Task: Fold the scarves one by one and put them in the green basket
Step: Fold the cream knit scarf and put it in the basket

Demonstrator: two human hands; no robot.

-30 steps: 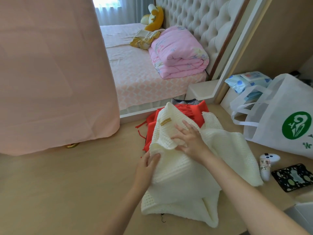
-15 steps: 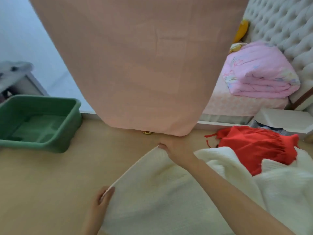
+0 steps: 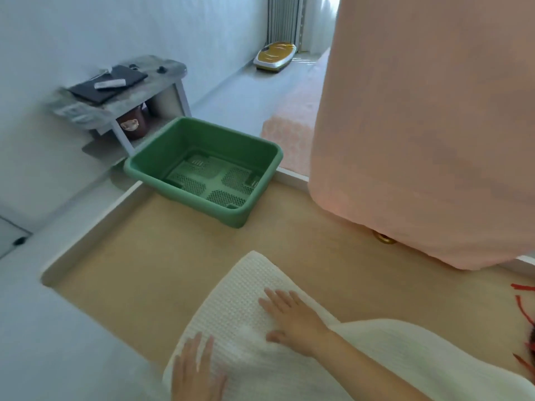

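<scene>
A cream waffle-knit scarf (image 3: 252, 287) lies spread flat across the wooden surface, running from the middle to the lower right. My right hand (image 3: 292, 318) lies flat on it with straight fingers. Near the scarf's lower left edge my left hand (image 3: 195, 371) also rests flat on the knit. The green basket (image 3: 269, 160) stands at the far corner of the surface, with nothing inside. Red fringe of another scarf (image 3: 522, 308) shows at the right edge; the rest of it is out of frame.
A large pink cloth (image 3: 419, 125) hangs down at the right, with a small gold object (image 3: 383, 237) under its hem. A grey side table (image 3: 121, 91) with a dark tablet stands beyond the basket. A white ledge (image 3: 95, 221) borders the surface on the left.
The view swung left, bringing the green basket to the centre. The cream scarf got spread out leftward; both hands let go of its edge and now lie flat on it.
</scene>
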